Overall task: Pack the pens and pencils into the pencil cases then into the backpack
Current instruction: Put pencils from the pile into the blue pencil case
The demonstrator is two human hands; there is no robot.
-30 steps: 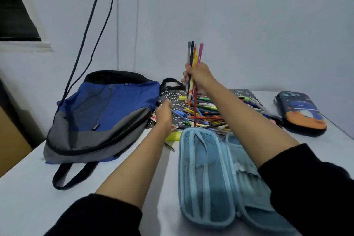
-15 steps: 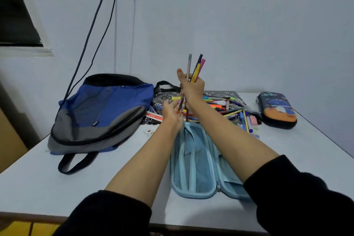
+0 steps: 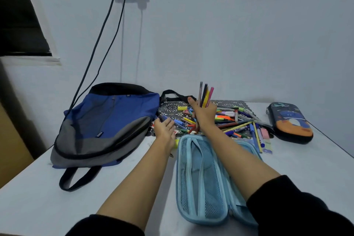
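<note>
Partly behind the right hand (image 3: pixel 204 115), upright pens (image 3: pixel 206 95), perhaps four.

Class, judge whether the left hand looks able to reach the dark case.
Probably not directly: the dark case lies far right, with the right arm and pen pile across the left hand's way.

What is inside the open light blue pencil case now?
The left half of the light blue pencil case shows only its mesh pocket and straps; no pens are seen in it. The right forearm covers most of the right half, so its contents cannot be told.
</note>
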